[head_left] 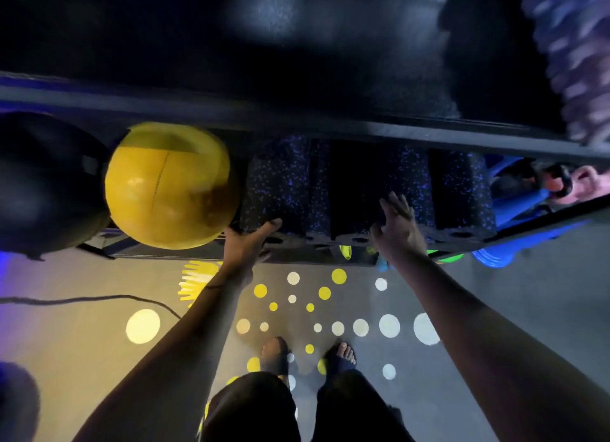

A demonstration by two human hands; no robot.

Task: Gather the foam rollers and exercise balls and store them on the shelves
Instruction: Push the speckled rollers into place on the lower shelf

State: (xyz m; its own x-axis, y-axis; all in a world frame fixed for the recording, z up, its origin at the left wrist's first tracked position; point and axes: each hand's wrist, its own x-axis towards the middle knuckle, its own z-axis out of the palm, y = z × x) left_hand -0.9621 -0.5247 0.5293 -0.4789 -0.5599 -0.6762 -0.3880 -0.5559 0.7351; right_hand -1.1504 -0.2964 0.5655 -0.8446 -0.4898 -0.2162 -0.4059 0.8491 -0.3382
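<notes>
Several black foam rollers with blue speckles (363, 190) lie side by side on a dark shelf (297, 121), their holed ends facing me. A yellow exercise ball (168, 185) sits on the same shelf to their left, beside a black ball (43, 184). My left hand (247, 243) reaches to the near end of the leftmost roller, fingers spread, just right of the yellow ball. My right hand (397, 227) rests open on the front of a middle roller. Neither hand grips anything.
A thick coiled rope (574, 55) hangs at the upper right. Blue and orange gear (534, 190) fills the shelf's right end. A black cable (99, 299) runs across the dotted floor (330, 309) at left. Green and blue items (488, 258) show under the shelf.
</notes>
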